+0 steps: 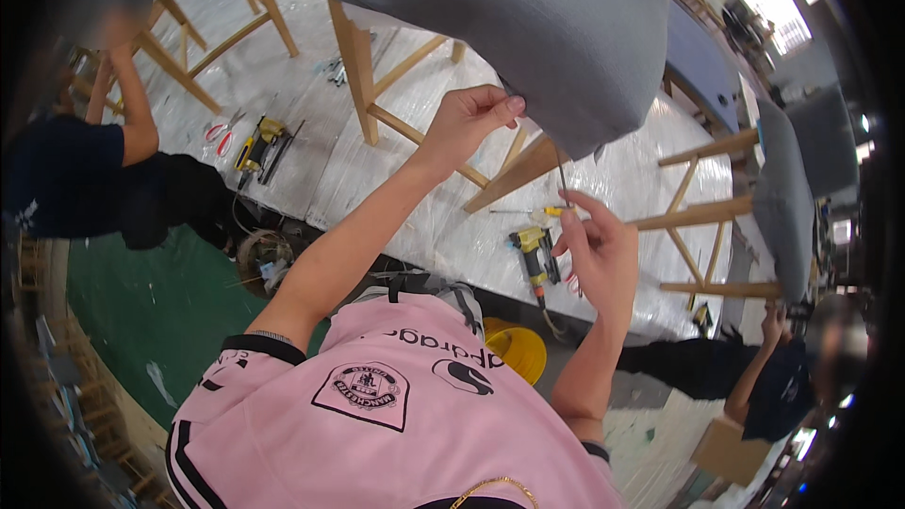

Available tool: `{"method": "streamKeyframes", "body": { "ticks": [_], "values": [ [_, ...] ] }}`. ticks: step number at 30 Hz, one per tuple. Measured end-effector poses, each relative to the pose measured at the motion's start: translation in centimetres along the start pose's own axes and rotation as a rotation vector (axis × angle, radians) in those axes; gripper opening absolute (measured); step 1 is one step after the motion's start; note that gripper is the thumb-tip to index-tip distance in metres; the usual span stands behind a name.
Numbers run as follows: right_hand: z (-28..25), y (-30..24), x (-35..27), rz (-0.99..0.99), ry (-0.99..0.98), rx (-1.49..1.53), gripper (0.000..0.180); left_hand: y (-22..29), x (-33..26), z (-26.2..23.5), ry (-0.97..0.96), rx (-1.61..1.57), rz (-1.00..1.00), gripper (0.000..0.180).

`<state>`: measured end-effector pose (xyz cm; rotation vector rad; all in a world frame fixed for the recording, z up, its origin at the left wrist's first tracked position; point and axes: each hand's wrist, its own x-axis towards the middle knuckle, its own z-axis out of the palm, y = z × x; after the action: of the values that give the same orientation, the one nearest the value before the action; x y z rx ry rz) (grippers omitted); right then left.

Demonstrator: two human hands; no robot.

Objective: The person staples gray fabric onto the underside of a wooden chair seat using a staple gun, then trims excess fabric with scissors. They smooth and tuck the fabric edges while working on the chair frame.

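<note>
A grey upholstered chair (566,28) with wooden legs (514,174) stands on the worktable in front of me. My left hand (476,118) is closed, thumb and fingers pinching the lower edge of its grey cover. Lower and to the right, my right hand (603,245) pinches the bottom end of a thin dark strip (563,174). That strip runs up to the cover's near corner; whether it is cord or fabric I cannot tell. Beneath my right hand lie a yellow-and-black staple gun (535,256) and a screwdriver (547,211) with a yellow handle.
Clear film covers the worktable (377,188). At left lie another staple gun (259,146) and red-handled scissors (222,136). More grey chairs (782,198) stand at right. Co-workers (66,170) are on both sides. A yellow bucket (518,351) stands below the table edge.
</note>
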<state>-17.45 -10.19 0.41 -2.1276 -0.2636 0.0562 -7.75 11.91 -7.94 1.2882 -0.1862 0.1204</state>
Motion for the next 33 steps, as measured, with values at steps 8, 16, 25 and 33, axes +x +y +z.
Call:
{"method": "streamKeyframes", "body": {
  "ticks": [8, 16, 25, 33],
  "values": [
    [3.0, -4.8, 2.8, 0.081, 0.118, -0.155, 0.023, -0.3, 0.0, 0.0, 0.000, 0.161, 0.149, 0.033],
    [3.6, -6.3, 2.4, 0.139, 0.125, -0.178, 0.024, -0.7, -0.1, 0.3, -0.024, 0.135, 0.197, 0.034],
    [4.3, -7.4, 4.2, 0.067, 0.112, -0.320, 0.023, -1.0, 0.2, 0.6, 0.015, 0.174, 0.284, 0.033],
    [4.4, -7.7, 5.5, -0.030, 0.123, -0.434, 0.022, 0.2, -0.2, 2.4, 0.132, 0.164, 0.241, 0.027]
  ]
}}
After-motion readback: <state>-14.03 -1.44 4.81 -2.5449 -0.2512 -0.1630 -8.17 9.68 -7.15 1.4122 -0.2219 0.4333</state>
